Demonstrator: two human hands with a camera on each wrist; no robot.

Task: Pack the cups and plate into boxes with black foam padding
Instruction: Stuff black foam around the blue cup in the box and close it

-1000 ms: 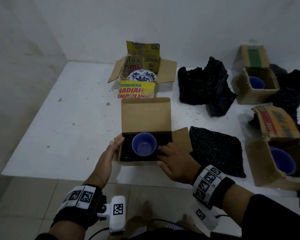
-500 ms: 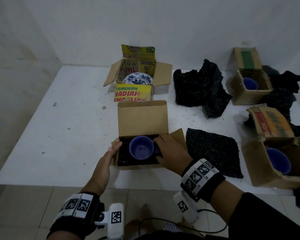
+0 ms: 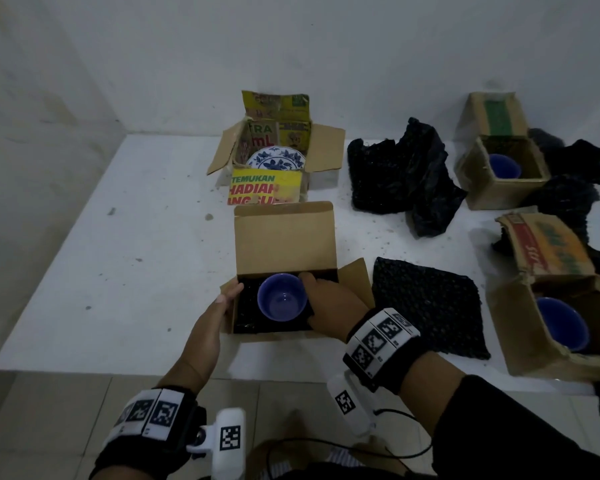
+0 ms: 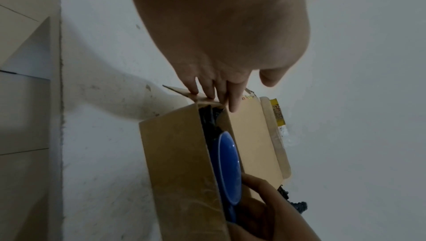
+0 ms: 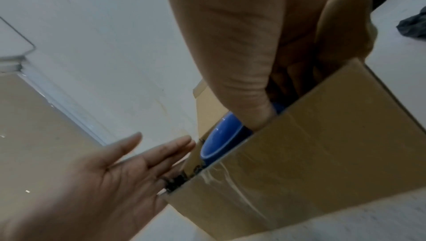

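A blue cup [image 3: 282,301] sits upright in black foam inside the open brown box [image 3: 284,237] near the table's front edge. My right hand [image 3: 321,299] reaches into the box from the right and grips the cup's right side; the thumb [image 5: 251,102] dips in beside the cup [image 5: 219,141], and the other fingers are hidden behind it. My left hand [image 3: 229,297] lies with straight fingers [image 4: 214,91] against the box's left flap [image 4: 182,92]. A blue-and-white plate [image 3: 277,160] lies in the printed box [image 3: 326,147] behind.
Crumpled black foam [image 3: 406,174] is piled at the back, and a flat foam sheet [image 3: 430,306] lies right of the brown box. Two more boxes on the right, one far [image 3: 478,188] and one near [image 3: 520,327], each hold a blue cup. A wall stands behind the table.
My right hand has moved from the box's front right corner further in along the cup's right side. My left hand stays at the left flap.
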